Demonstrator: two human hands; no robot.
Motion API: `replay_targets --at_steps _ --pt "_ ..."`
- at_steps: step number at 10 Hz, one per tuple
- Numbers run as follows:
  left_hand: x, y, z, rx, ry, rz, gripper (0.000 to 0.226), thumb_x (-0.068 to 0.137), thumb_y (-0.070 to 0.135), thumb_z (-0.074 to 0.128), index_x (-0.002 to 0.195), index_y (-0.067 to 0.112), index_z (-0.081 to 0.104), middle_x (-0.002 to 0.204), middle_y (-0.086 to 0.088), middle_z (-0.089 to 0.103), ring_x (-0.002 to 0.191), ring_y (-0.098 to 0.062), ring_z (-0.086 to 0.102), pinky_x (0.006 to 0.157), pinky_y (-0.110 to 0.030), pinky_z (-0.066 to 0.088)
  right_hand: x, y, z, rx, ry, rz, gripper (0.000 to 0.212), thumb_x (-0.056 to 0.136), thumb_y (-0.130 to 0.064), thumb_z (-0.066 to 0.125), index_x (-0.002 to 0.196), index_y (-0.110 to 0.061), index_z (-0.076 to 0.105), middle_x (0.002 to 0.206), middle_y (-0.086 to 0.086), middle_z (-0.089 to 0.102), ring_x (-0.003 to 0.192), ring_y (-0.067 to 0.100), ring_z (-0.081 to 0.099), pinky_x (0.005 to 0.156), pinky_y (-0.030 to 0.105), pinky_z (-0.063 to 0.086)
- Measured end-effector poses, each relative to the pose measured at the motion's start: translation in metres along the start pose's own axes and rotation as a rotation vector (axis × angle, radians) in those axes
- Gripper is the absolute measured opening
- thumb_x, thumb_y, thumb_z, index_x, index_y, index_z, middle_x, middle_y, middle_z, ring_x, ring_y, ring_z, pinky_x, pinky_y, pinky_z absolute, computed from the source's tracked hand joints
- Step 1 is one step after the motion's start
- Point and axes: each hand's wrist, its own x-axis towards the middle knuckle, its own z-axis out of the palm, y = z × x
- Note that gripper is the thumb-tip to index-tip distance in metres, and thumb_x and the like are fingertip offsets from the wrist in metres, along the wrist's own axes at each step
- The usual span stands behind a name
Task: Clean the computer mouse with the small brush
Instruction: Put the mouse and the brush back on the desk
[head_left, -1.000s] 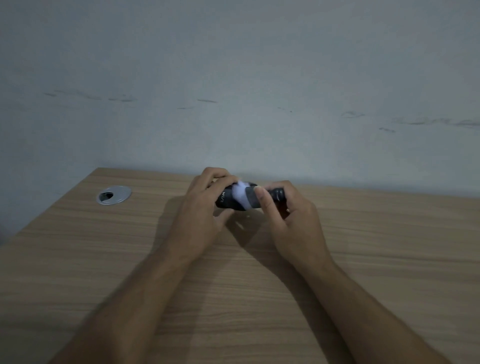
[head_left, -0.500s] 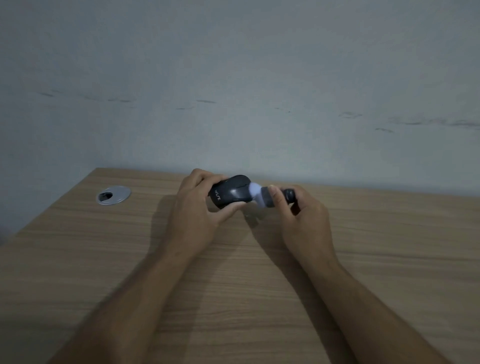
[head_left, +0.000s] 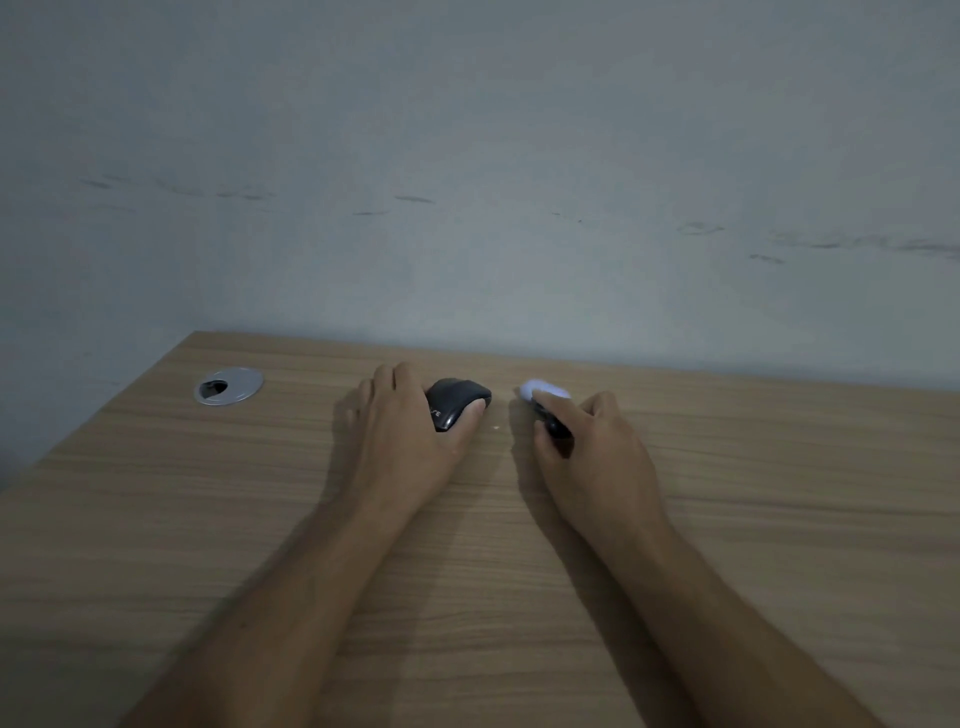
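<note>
A: Near the table's (head_left: 727, 519) far edge, where is the mouse (head_left: 460, 402)?

B: On the table, clamped in the left hand (head_left: 410, 441), thumb on its right side; long axis runs roughly left-right.

A: And the brush (head_left: 543, 400)?

B: Right hand (head_left: 592, 452) fingers are closed on its dark handle; the white head points left at the mouse, apart from it. A short leftward stroke should regain contact.
</note>
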Motion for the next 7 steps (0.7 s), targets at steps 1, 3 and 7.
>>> replay_targets --at_steps 1,3,7 --pt "-0.004 0.005 0.002 0.08 -0.006 -0.025 0.062 0.086 0.073 0.068 0.107 0.016 0.058 0.115 -0.003 0.061 0.117 -0.03 0.056 0.087 -0.038 0.035 -0.003 0.0 0.005 -0.038 -0.025 -0.026 0.049 0.104 -0.034 0.063 0.151 -0.05 0.06 0.106 -0.001 0.055 0.09 0.025 0.066 0.081 0.039 0.058" --pt "-0.011 0.014 0.007 0.151 -0.011 -0.104 0.075 0.081 0.084 0.06 0.113 0.016 0.056 0.121 -0.002 0.06 0.121 -0.03 0.055 0.094 -0.045 0.041 -0.004 0.002 0.01 -0.114 -0.027 -0.026 0.043 0.105 -0.04 0.06 0.147 -0.046 0.064 0.104 -0.003 0.047 0.088 0.022 0.06 0.088 0.044 0.059" --pt "0.004 -0.027 -0.014 0.071 -0.094 0.03 0.034 0.112 0.03 0.037 0.136 0.019 0.059 0.145 -0.003 0.057 0.135 -0.032 0.057 0.114 -0.05 0.038 -0.002 -0.015 -0.007 -0.191 -0.118 0.109 0.097 0.101 -0.084 0.035 0.176 -0.036 -0.003 0.139 0.005 0.05 0.129 0.027 0.059 0.111 0.056 0.045"
